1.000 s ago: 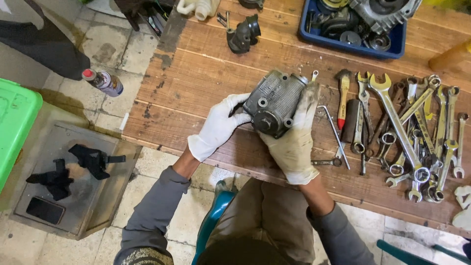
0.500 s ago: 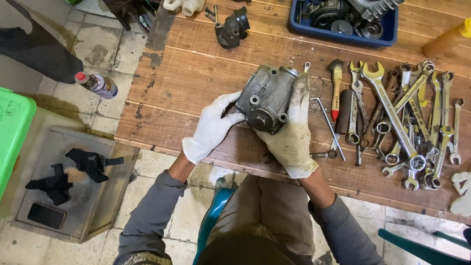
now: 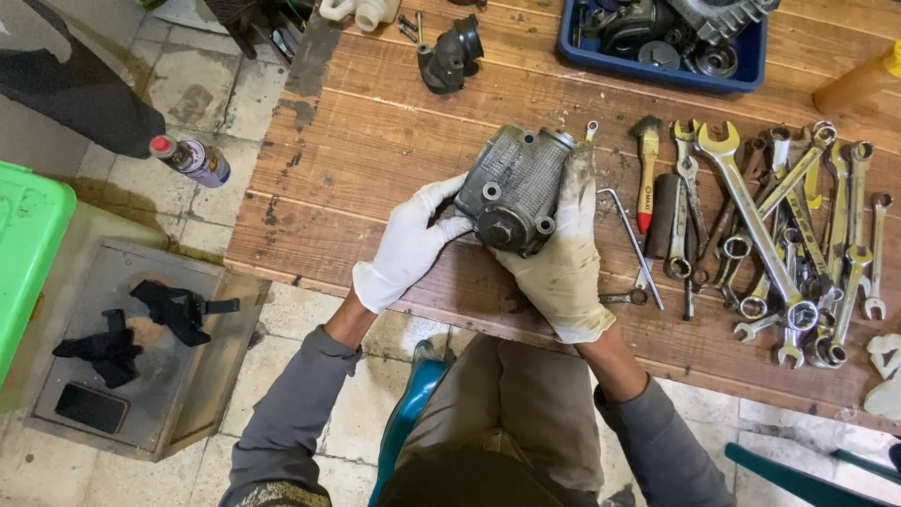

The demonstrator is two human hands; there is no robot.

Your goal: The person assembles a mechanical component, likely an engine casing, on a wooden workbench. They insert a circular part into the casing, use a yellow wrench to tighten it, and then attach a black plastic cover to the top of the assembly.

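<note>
One head-worn camera looks steeply down from close above the near edge of the wooden table (image 3: 394,113), also taking in the floor (image 3: 122,56) beside it.

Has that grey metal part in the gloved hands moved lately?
Barely: the grey metal casting stays by the red-handled brush, between both gloved hands.

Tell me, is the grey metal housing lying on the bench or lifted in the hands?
Lifted, it seems: the grey metal housing is clasped between left hand and right hand above the wooden bench, tilted.
</note>
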